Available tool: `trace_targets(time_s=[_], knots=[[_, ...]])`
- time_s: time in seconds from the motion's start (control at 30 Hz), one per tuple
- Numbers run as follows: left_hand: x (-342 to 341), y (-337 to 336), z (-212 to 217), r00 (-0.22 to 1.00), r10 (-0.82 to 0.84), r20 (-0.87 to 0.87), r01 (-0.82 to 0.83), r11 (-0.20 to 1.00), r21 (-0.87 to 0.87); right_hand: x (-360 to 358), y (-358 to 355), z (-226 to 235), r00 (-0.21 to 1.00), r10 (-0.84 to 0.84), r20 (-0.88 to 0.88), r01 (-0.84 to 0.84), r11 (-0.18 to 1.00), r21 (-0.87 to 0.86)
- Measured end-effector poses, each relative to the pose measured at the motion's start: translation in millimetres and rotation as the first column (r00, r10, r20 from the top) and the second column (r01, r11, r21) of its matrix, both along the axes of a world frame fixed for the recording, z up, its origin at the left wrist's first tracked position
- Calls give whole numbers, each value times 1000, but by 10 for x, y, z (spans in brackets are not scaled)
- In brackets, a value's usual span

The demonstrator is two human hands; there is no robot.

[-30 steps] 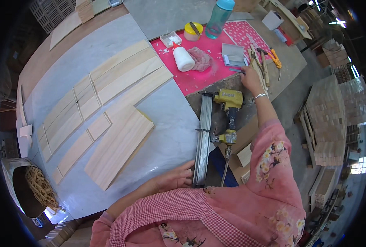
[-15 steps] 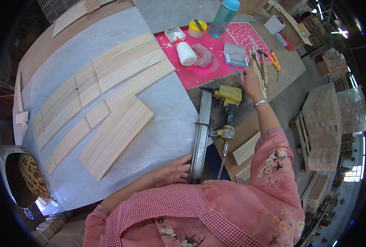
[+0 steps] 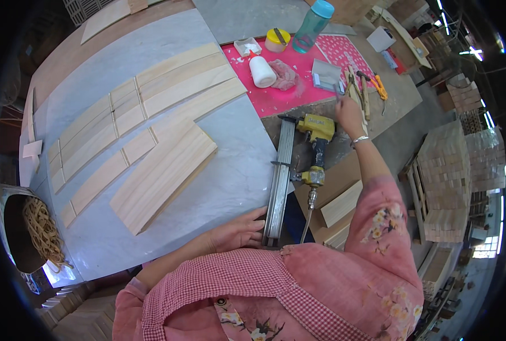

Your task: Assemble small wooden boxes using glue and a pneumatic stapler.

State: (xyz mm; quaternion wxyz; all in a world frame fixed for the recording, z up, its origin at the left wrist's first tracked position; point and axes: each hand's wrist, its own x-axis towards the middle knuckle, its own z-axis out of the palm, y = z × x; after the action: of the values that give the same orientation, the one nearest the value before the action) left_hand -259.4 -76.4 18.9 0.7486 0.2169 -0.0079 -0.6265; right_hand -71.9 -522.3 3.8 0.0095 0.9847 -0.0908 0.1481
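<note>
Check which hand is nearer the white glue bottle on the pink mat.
Right. The right hand reaches over the far end of the bench, to the right of the white glue bottle. The left hand rests at the near table edge, much farther off.

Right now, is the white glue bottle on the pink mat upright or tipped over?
Tipped over: the white glue bottle lies on its side on the pink mat, nozzle pointing toward the small white tray.

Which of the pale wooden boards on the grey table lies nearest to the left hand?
The broad wooden panel lying askew, just above the left hand; the narrower strips lie farther up the table.
</note>
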Motion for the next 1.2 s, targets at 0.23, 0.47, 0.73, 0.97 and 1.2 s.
trace_targets(time_s=[0.23, 0.47, 0.73, 0.97, 1.2], knots=[[-31, 45, -101, 999, 45, -20, -45, 999, -2, -914, 1472, 529, 991, 70, 116, -124, 812, 571], [-21, 15, -15, 999, 39, -30, -39, 999, 0, -1002, 1867, 164, 970, 167, 178, -236, 820, 521], [-43, 83, -91, 998, 53, -23, -54, 998, -14, -963, 1965, 68, 971, 146, 189, -219, 859, 462], [-44, 72, -108, 998, 61, -26, -61, 998, 3, -962, 1994, 74, 982, 114, 150, -174, 856, 486], [-26, 80, -82, 999, 47, -18, -48, 999, -9, -970, 2110, 44, 967, 199, 158, -245, 893, 377]])
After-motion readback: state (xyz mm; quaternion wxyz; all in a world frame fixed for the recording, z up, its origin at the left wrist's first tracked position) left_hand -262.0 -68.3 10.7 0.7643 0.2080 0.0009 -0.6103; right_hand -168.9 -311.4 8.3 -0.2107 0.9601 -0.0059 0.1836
